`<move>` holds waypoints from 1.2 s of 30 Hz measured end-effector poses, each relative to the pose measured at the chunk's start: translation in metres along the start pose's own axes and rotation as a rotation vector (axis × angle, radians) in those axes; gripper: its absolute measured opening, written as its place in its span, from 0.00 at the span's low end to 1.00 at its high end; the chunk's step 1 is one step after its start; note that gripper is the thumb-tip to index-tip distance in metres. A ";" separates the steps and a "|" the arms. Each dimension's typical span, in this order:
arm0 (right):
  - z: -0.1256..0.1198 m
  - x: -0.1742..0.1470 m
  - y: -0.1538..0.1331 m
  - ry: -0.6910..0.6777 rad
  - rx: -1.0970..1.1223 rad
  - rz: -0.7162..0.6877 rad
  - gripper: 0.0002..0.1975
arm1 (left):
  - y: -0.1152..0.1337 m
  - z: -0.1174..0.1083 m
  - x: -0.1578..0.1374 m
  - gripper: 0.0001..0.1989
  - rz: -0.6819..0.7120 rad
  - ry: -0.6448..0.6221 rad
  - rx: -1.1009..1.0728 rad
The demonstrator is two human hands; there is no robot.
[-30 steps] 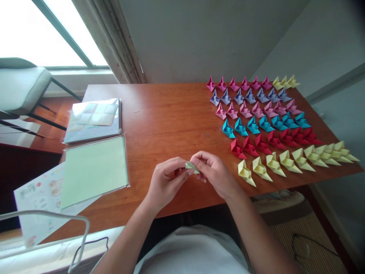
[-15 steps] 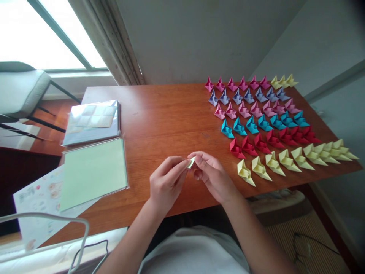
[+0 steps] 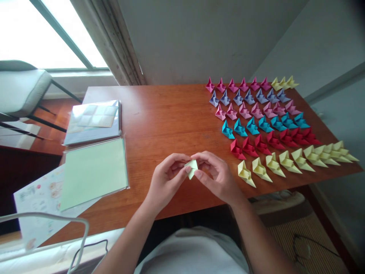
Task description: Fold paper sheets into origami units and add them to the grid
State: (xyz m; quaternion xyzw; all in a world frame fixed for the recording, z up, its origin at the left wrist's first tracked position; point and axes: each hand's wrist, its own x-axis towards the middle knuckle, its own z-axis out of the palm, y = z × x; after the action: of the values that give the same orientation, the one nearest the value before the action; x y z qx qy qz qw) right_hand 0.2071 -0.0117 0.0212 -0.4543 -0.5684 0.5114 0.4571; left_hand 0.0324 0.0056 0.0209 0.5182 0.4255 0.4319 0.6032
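A shiny brown wooden table [image 3: 159, 118] stands by a gray wall [image 3: 194, 42]. On the left are a bright window [image 3: 25, 34], a long curtain [image 3: 112, 42] and a chair [image 3: 25, 87]. Pink, purple, blue, red and yellow folded shapes [image 3: 252, 126] sit in rows on the table's right side, and a pack of green paper [image 3: 95, 173] lies on the left. The small folded paper [image 3: 192, 168] is pale yellow-green, with a pointy bottom. It is up over the table's near edge, pinched between the left hand [image 3: 167, 177] and the right hand [image 3: 218, 175], thumbs and fingers on it.
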 end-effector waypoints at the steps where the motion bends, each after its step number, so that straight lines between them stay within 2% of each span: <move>1: -0.002 0.000 -0.003 -0.007 -0.059 -0.037 0.13 | 0.001 0.000 0.000 0.12 -0.056 -0.027 -0.026; 4: -0.008 -0.001 -0.011 -0.053 -0.208 -0.132 0.15 | 0.004 -0.001 0.000 0.13 -0.168 -0.118 -0.043; 7: -0.012 -0.002 -0.014 -0.079 -0.235 -0.155 0.18 | 0.006 -0.004 0.000 0.12 -0.189 -0.148 -0.060; 10: -0.012 -0.003 -0.007 -0.049 -0.051 -0.081 0.19 | 0.006 -0.004 0.000 0.13 -0.181 -0.130 -0.090; 13: -0.007 -0.003 0.004 -0.057 0.168 0.057 0.15 | 0.004 -0.004 0.000 0.14 -0.197 -0.120 -0.110; 17: 0.000 -0.002 0.017 0.004 0.297 0.161 0.13 | 0.003 -0.002 0.000 0.16 -0.226 -0.123 -0.087; 21: 0.003 -0.002 0.020 0.022 0.326 0.181 0.12 | 0.005 -0.002 0.001 0.17 -0.230 -0.115 -0.070; 27: 0.002 -0.002 0.012 -0.031 0.295 0.182 0.10 | 0.001 -0.002 0.001 0.15 -0.176 -0.092 -0.054; 32: 0.011 -0.002 0.013 0.036 0.221 0.211 0.10 | -0.007 -0.003 -0.001 0.13 -0.096 -0.009 0.068; 36: 0.018 -0.002 0.017 0.091 0.193 0.224 0.11 | -0.007 -0.004 -0.002 0.11 -0.089 -0.005 0.082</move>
State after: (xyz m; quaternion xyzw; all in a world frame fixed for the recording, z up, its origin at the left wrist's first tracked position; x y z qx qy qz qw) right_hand 0.1902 -0.0156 0.0028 -0.4916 -0.4413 0.5903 0.4639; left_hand 0.0292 0.0043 0.0133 0.5242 0.4640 0.3852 0.6012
